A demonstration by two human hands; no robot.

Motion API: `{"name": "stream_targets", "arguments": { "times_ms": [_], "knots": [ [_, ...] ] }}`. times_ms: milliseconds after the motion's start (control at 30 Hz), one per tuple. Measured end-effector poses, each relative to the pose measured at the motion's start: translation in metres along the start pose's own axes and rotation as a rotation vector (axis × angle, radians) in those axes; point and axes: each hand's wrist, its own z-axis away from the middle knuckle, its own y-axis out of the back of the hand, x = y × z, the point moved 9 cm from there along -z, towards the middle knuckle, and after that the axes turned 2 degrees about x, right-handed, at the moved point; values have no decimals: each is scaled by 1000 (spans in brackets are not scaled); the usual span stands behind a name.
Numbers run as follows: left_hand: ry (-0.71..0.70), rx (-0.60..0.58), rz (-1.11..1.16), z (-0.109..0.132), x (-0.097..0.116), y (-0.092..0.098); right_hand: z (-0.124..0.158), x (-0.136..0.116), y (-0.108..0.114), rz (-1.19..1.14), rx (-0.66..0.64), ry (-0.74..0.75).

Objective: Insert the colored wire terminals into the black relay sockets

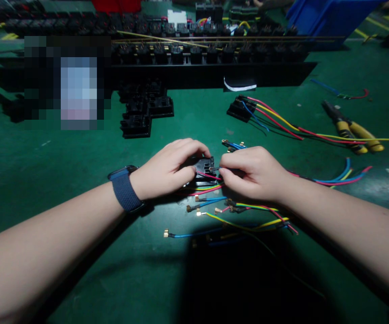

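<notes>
My left hand [177,164], with a dark blue watch band at its wrist, is closed on a black plastic socket housing [204,167] lying on the green table. A red wire [211,176] runs out over the housing's near side. My right hand [248,173] pinches a wire terminal [214,168] at the housing's right edge; the rest of that wire is hidden by the hand. Blue wires with brass terminals [235,145] lie just beyond the right hand. Nearer to me are several loose blue, red and yellow-green wires [211,198] with brass ends.
Several black housings [137,119] stand together at the back left. A housing with wires attached [241,108] lies beyond my right hand. Yellow-handled pliers [353,130] rest at the right. A long black rack of parts [201,74] crosses the back, beside a blue bin [329,20].
</notes>
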Motion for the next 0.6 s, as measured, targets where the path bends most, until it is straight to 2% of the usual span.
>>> {"name": "stream_targets", "arguments": {
  "times_ms": [600],
  "knots": [
    [-38,24,-53,0,4,0,-1,1,-4,6,-40,-9]
  ]
}}
